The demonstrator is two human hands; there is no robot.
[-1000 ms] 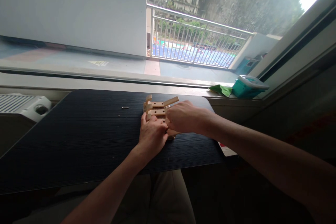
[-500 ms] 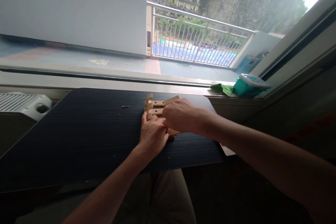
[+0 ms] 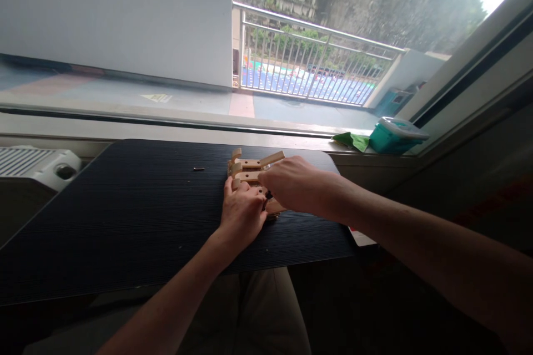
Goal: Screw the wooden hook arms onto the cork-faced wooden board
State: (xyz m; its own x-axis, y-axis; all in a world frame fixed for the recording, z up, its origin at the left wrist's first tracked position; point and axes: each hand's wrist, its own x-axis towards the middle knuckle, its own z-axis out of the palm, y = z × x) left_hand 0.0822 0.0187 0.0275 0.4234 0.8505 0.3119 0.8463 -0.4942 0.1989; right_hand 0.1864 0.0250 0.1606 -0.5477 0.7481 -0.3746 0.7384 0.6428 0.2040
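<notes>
A small light-wood assembly (image 3: 249, 176) lies on the dark table. Curved upright pieces stand along its left end, and its flat slats have dark holes. My left hand (image 3: 242, 207) is closed on its near left side, the fingertips over a curved end. Over the right half, my right hand (image 3: 287, 178) is closed with the fingers curled down and bent out of sight. Whatever those fingers hold is hidden. A dark bit shows between the two hands, too small to name. A raised wooden strip (image 3: 272, 158) slants up behind my right hand. A screw (image 3: 199, 169) lies to the left.
The black table (image 3: 125, 216) stands against the window sill (image 3: 175, 132). On the sill at the right are a teal box (image 3: 395, 136) with a clear lid and a green cloth (image 3: 351, 141). A white slatted unit (image 3: 39, 163) is at the left. A pale card-like object (image 3: 362, 237) shows below my right forearm.
My right hand has turned slightly and shifted a little to the right, opening a small gap from my left hand. The left hand and the wooden assembly stay nearly still.
</notes>
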